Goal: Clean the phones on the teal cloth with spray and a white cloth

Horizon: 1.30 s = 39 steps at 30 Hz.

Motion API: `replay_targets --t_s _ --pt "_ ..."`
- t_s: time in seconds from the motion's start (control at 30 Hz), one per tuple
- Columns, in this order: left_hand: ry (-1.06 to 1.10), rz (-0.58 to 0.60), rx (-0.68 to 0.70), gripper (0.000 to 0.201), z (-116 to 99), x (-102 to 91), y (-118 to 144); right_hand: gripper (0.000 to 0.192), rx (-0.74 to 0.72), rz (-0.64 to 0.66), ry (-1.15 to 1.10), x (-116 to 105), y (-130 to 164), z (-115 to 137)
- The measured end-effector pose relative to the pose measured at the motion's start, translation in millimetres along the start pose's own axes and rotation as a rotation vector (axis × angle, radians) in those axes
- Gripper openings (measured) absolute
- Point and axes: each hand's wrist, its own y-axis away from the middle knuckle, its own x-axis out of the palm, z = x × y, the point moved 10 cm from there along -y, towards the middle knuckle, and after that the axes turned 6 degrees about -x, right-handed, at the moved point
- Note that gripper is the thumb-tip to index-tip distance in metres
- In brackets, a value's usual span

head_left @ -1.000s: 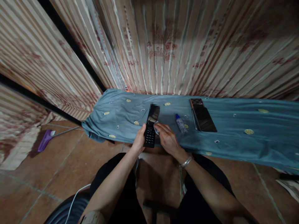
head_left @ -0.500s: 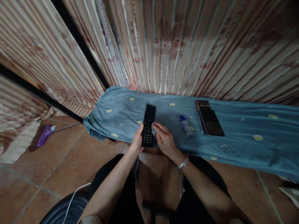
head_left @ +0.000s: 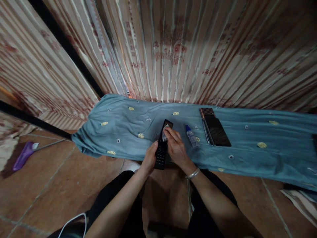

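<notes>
Left hand (head_left: 149, 159) wraps around the lower half of a black flip phone (head_left: 163, 145), fingers curled tight on its keypad end, holding the slim hinged slab out above the near edge of the blue-grey cloth (head_left: 123, 125). Right hand (head_left: 176, 148) sits on top, fingers bunched and pinching a small pale wipe (head_left: 164, 135) flat against the phone's glossy upper panel. A silvery bangle (head_left: 193, 173) circles that wrist.

The cloth is soft and rumpled, dotted with little yellow ovals and tiny white squares, draped over a long low surface. Just right of the hands lies a small clear plastic bottle (head_left: 191, 135) with a blue cap, tipped on its side. Beyond it, a dark, shiny rectangular smartphone (head_left: 217, 131) lies flat, a checkered case (head_left: 207, 111) touching its far end. Behind, ribbed satin curtains (head_left: 173, 49) hang in striped folds. Terracotta tile floor (head_left: 49, 191) below, a purple broom head (head_left: 23, 159) far left.
</notes>
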Motion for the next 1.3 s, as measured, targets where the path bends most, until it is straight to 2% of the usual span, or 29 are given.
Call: replay_targets --t_s 0.17,0.3,0.37,0.5,0.73,1.03,1.3 --pt "0.002 -0.04 -0.006 0.055 4 -11.6 -8 0.051 -0.098 0.071 -0.013 10 5 23" --pt "-0.049 -0.085 0.004 0.038 2 -16.5 -12 0.053 -0.144 0.139 0.001 16 7 31" --pt "-0.089 -0.047 0.016 0.032 -4 -9.5 -9 0.052 -0.125 0.142 0.029 13 4 23" --pt "-0.206 0.067 0.049 0.035 -15 9.0 3 0.051 -0.056 0.076 0.075 1 -3 -2" --pt "-0.25 0.104 -0.013 0.047 -7 13.9 8 0.057 0.013 -0.015 0.129 -11 -7 -24" --pt "-0.065 0.094 -0.14 0.059 3 17.2 10 0.06 0.169 -0.065 0.029 -14 -2 -44" --pt "0.035 0.074 -0.236 0.064 14 18.9 9 0.047 0.395 -0.175 -0.142 -14 8 -73"
